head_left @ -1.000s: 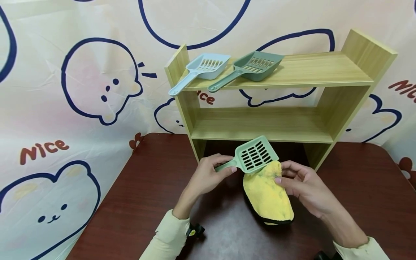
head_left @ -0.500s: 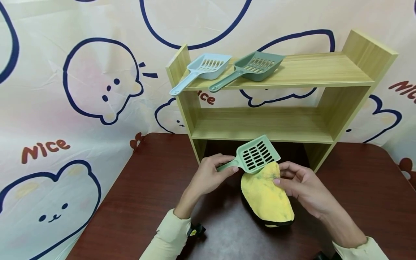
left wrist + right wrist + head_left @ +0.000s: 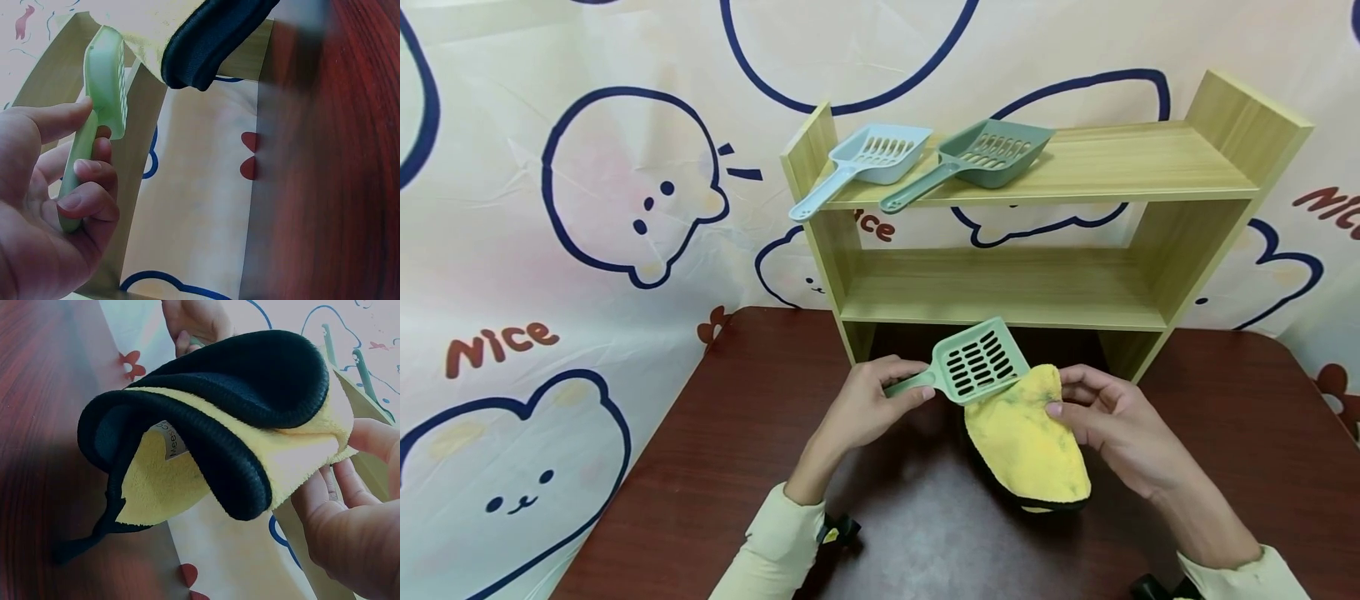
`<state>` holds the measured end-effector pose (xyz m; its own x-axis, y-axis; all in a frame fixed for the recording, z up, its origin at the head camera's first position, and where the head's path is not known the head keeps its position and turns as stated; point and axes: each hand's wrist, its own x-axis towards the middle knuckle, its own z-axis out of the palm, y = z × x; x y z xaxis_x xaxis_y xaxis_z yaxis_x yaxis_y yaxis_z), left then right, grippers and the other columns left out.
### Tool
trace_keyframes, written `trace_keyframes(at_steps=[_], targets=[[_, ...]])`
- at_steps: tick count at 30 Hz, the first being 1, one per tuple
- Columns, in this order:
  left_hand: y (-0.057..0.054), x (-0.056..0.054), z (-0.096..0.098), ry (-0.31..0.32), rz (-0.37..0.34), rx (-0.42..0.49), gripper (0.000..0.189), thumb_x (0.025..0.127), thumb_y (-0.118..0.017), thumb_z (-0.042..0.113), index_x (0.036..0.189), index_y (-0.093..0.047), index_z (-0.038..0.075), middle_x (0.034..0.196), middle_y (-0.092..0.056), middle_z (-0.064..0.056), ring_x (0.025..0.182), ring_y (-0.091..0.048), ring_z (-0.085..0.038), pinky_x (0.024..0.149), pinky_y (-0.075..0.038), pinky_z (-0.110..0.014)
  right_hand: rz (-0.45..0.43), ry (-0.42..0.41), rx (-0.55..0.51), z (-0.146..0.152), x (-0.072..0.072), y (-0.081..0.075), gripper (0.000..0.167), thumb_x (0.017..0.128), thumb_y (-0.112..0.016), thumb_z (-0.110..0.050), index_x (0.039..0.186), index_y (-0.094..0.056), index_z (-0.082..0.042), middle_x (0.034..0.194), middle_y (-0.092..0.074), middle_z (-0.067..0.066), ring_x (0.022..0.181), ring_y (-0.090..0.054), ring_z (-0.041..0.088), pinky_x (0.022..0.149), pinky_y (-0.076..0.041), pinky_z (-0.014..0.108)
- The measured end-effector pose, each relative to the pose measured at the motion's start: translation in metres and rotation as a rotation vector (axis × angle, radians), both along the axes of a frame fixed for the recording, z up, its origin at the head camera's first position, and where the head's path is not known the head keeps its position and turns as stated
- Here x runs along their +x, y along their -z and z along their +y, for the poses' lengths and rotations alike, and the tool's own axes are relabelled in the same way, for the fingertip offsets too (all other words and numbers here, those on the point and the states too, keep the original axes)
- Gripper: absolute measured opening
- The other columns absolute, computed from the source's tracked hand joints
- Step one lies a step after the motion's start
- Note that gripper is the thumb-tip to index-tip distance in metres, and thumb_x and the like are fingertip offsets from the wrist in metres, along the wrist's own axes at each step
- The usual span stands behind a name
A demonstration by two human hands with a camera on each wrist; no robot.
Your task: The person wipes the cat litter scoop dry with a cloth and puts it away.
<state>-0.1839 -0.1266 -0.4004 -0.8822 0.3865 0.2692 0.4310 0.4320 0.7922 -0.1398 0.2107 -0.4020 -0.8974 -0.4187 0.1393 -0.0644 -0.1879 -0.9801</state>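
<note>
A light green slotted litter scoop (image 3: 981, 362) is gripped by its handle in my left hand (image 3: 868, 400), its head slanting up to the right. In the left wrist view, the thumb and curled fingers wrap the handle of the scoop (image 3: 105, 75). My right hand (image 3: 1120, 429) pinches a yellow cleaning cloth (image 3: 1028, 446) with black edging, bunched and hanging in folds. The top of the cloth meets the scoop's lower right edge. In the right wrist view, the folded cloth (image 3: 300, 456) shows its black borders and a white label (image 3: 175, 442).
Behind the hands stands a wooden shelf unit (image 3: 1007, 287). On its top board lie a light blue litter scoop (image 3: 887, 167) and a dark green one (image 3: 1000, 171), handles jutting over the front edge. The dark red-brown table (image 3: 760, 400) lies below, with a printed backdrop (image 3: 647, 333) behind.
Over the last half second, my left hand and the scoop have shifted slightly left. My right hand and the cloth have moved a little right, the cloth's top along the scoop's edge.
</note>
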Motion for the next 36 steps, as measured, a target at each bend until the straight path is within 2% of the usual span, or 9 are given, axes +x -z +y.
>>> trace_keyframes(at_steps=[14,20,24,36], targets=[[-0.003,0.001,0.000,-0.007,-0.005,-0.017,0.022,0.096,-0.082,0.016,0.118,-0.083,0.015,0.107,-0.078,-0.001,0.086,-0.063,-0.011,0.076,-0.051,-0.024,0.006,0.015,-0.005,0.002,0.000,-0.002,0.032,0.105,-0.055,0.009,0.132,-0.063,-0.005,0.117,-0.073,0.001,0.099,-0.073,0.012,0.076,-0.064,0.032],[-0.004,0.001,-0.001,-0.015,-0.002,-0.034,0.021,0.096,-0.081,0.017,0.117,-0.082,0.014,0.105,-0.077,-0.001,0.084,-0.062,-0.017,0.074,-0.049,-0.024,-0.006,0.048,-0.013,0.006,-0.001,-0.002,0.033,0.105,-0.055,0.010,0.131,-0.064,-0.007,0.117,-0.074,0.001,0.099,-0.074,0.012,0.076,-0.064,0.031],[-0.005,0.002,-0.002,-0.018,-0.012,-0.033,0.021,0.097,-0.081,0.017,0.117,-0.081,0.013,0.109,-0.077,-0.002,0.087,-0.064,-0.021,0.075,-0.050,-0.024,-0.014,0.074,-0.014,0.009,-0.002,-0.003,0.033,0.105,-0.054,0.010,0.130,-0.065,-0.009,0.116,-0.074,0.000,0.098,-0.074,0.012,0.075,-0.064,0.030],[-0.010,0.006,-0.003,-0.015,-0.018,-0.046,0.021,0.097,-0.079,0.016,0.118,-0.079,0.012,0.111,-0.077,-0.002,0.088,-0.063,-0.016,0.077,-0.051,-0.025,-0.020,0.101,-0.068,0.020,-0.005,-0.003,0.036,0.105,-0.051,0.012,0.130,-0.067,-0.009,0.114,-0.075,0.002,0.096,-0.075,0.012,0.073,-0.064,0.029]])
